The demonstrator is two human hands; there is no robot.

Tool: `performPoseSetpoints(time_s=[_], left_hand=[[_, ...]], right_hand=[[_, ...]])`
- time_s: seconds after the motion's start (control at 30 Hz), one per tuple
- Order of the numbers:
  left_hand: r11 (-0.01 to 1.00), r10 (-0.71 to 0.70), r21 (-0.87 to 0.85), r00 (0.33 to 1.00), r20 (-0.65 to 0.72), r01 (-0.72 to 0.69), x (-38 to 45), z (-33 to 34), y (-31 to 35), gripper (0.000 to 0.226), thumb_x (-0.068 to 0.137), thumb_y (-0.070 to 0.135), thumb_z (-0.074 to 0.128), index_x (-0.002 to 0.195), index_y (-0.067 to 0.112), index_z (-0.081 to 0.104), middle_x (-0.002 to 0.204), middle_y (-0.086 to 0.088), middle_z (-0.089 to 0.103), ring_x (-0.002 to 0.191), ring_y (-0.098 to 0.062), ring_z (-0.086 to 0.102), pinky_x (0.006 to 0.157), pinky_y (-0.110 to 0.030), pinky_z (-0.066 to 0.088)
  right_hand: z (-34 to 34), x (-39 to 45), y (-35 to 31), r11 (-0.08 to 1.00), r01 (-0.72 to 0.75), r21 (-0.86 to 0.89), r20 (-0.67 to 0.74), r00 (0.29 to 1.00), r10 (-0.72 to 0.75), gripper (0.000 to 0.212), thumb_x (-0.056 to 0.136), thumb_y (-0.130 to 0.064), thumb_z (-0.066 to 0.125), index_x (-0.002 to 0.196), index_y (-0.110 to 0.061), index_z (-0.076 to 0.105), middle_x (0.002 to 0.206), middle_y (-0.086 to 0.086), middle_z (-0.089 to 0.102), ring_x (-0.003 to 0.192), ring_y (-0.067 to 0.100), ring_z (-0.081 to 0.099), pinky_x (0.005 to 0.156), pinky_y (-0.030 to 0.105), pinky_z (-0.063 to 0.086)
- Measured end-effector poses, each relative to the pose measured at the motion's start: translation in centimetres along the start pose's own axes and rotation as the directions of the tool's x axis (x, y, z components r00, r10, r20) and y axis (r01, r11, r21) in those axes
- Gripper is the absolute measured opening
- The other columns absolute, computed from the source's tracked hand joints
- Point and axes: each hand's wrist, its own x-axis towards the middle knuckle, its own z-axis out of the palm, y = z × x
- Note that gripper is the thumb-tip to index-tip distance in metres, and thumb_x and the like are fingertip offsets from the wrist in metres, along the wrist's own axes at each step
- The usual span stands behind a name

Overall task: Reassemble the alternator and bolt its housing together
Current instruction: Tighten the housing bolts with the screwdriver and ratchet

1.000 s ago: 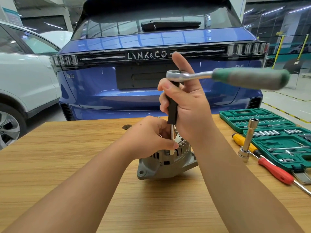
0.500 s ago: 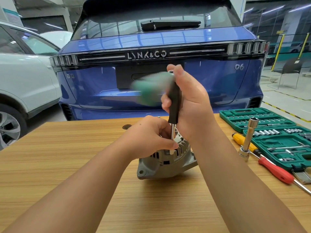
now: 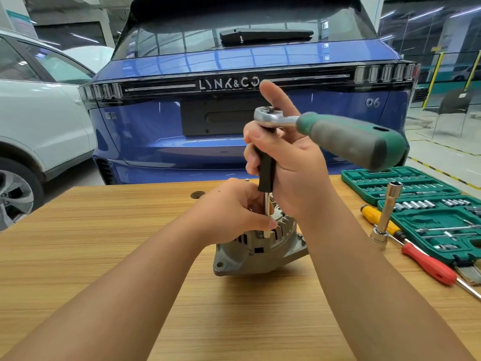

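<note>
A white car [image 3: 39, 121] stands at the far left, and beside it a blue car [image 3: 234, 100] fills the background behind a wooden table [image 3: 104, 256]. On the table, near its middle, sits the grey alternator [image 3: 257, 254], resting on its housing with the slotted end facing up. The left hand [image 3: 231, 212] lies on top of the alternator, its fingers curled and pinching the lower end of a thin metal shaft [image 3: 266, 217] that stands upright with its tip down among the slots. Just above, the right hand [image 3: 289, 162] wraps its fingers round the black grip [image 3: 265, 168] of that same upright tool, with the index finger pointing straight up. A ratchet [image 3: 338, 136] sits on the top of the tool, its silver head by the raised finger and its green and grey handle sticking out to the right, free of either hand. Further right, a long socket [image 3: 387, 212] stands tilted on the table, touching a yellow screwdriver [image 3: 374, 216] and near a red screwdriver [image 3: 426, 264]. An open green tool case [image 3: 426, 225] lies at the right edge.
</note>
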Motion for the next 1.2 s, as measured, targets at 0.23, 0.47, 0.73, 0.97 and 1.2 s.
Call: performPoseSetpoints(time_s=[0.23,0.47,0.73,0.97,1.2], left_hand=[[1.0,-0.013,0.012,1.0,-0.003,0.013,0.0,0.0,0.2,0.012,0.084,0.035,0.082,0.085,0.03,0.071,0.078,0.012,0.075,0.077,-0.012,0.072,0.085,-0.052,0.06],[1.0,-0.012,0.014,1.0,-0.024,0.012,-0.1,0.1,0.3,0.013,0.083,0.037,0.083,0.087,0.034,0.072,0.079,0.015,0.075,0.078,-0.008,0.072,0.083,-0.045,0.062],[1.0,-0.022,0.001,1.0,-0.02,0.022,-0.1,0.0,0.3,0.014,0.083,0.034,0.084,0.087,0.029,0.072,0.08,0.011,0.076,0.079,-0.013,0.073,0.085,-0.049,0.06],[1.0,-0.018,0.008,1.0,-0.012,0.018,-0.1,0.0,0.2,0.013,0.084,0.032,0.083,0.09,0.027,0.072,0.079,0.012,0.075,0.078,-0.012,0.072,0.084,-0.049,0.06],[1.0,-0.027,0.01,0.999,-0.017,0.027,-0.1,0.0,0.4,0.014,0.083,0.034,0.084,0.087,0.028,0.071,0.078,0.011,0.075,0.078,-0.012,0.073,0.084,-0.048,0.06]], right_hand=[[-0.8,-0.1,-0.5,0.953,-0.156,0.26,0.129,0.984,0.126,0.045,0.1,-0.043,0.025,0.13,-0.023,0.051,0.084,0.005,0.064,0.065,0.019,0.048,0.061,0.03,0.039],[0.2,0.3,-0.5,0.992,-0.106,0.062,-0.267,0.956,0.119,0.012,0.092,-0.028,0.07,0.092,-0.016,0.07,0.07,-0.002,0.053,0.053,0.011,0.044,0.049,0.021,0.038],[-0.8,0.3,-0.5,0.97,-0.148,0.192,-0.011,0.988,0.153,0.037,0.093,-0.008,0.06,0.123,-0.029,0.062,0.08,0.001,0.055,0.061,0.013,0.05,0.06,0.026,0.041],[-0.4,0.2,0.5,0.998,0.009,0.065,-0.018,1.0,-0.008,0.043,0.095,-0.005,0.057,0.121,-0.038,0.067,0.087,0.006,0.056,0.061,0.017,0.047,0.055,0.027,0.042],[-1.0,0.2,-0.2,0.963,-0.118,0.244,0.075,0.992,0.103,0.046,0.091,-0.036,0.047,0.134,-0.021,0.054,0.087,0.012,0.057,0.064,0.022,0.044,0.062,0.035,0.032]])
